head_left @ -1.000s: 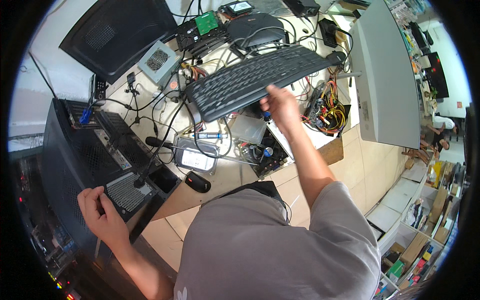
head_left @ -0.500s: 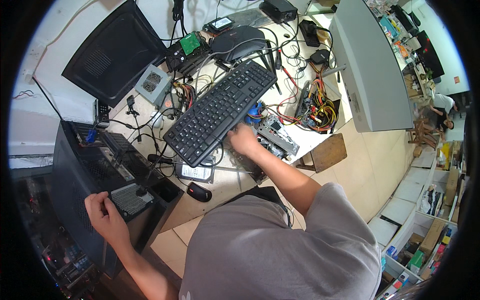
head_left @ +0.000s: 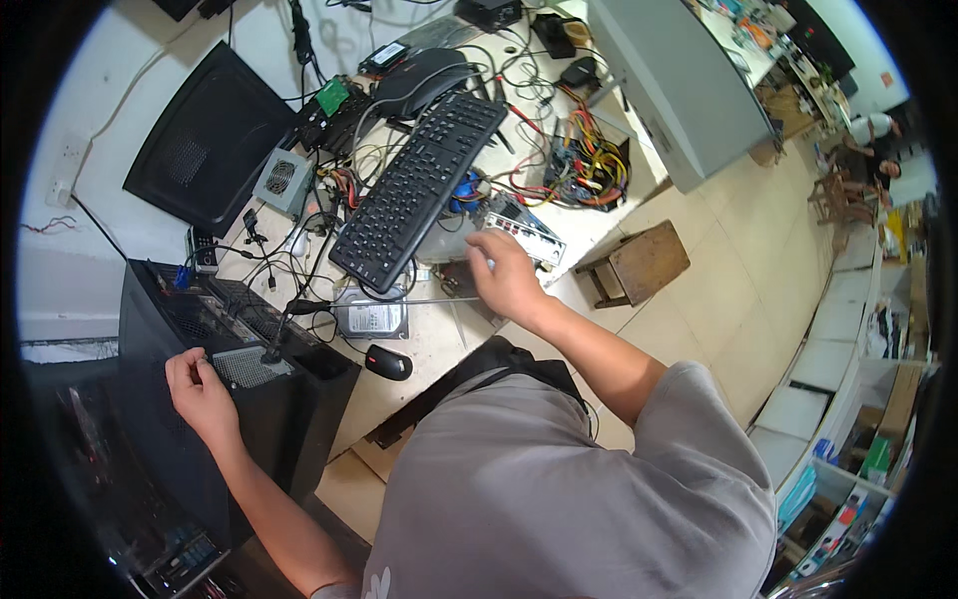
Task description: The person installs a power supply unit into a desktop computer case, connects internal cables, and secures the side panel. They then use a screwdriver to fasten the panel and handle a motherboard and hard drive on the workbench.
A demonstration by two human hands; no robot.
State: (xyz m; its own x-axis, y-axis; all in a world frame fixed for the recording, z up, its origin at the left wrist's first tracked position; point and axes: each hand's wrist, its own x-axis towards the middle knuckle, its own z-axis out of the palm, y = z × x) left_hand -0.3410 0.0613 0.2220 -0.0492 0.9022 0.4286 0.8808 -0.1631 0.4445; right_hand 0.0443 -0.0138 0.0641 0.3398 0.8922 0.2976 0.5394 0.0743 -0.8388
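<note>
My left hand [head_left: 203,391] rests on the black computer tower [head_left: 299,414] at left, fingers loosely bent and apart, holding nothing. My right hand [head_left: 509,282] has its fingers curled, at the near edge of a circuit board with a pale port panel [head_left: 527,240]. Whatever lies inside these fingers is hidden. Left of this hand, a black keyboard [head_left: 419,190] lies slanted over cables and parts. A long screwdriver [head_left: 307,306] has its shaft pointing toward my right hand. Beneath it sits a silver hard drive [head_left: 371,317], with a black mouse [head_left: 388,362] nearer me.
A small power supply [head_left: 283,182] and a black monitor [head_left: 210,140] stand at the far left. Coloured cables [head_left: 599,165] heap at the right, below a large grey screen [head_left: 679,90]. A wooden stool [head_left: 649,262] stands on the tiled floor. Two people are in the far background.
My right hand has moved off the keyboard's near edge, toward me and right. The board's port panel now shows beside it. My left hand stays on the tower; the whole view has shifted.
</note>
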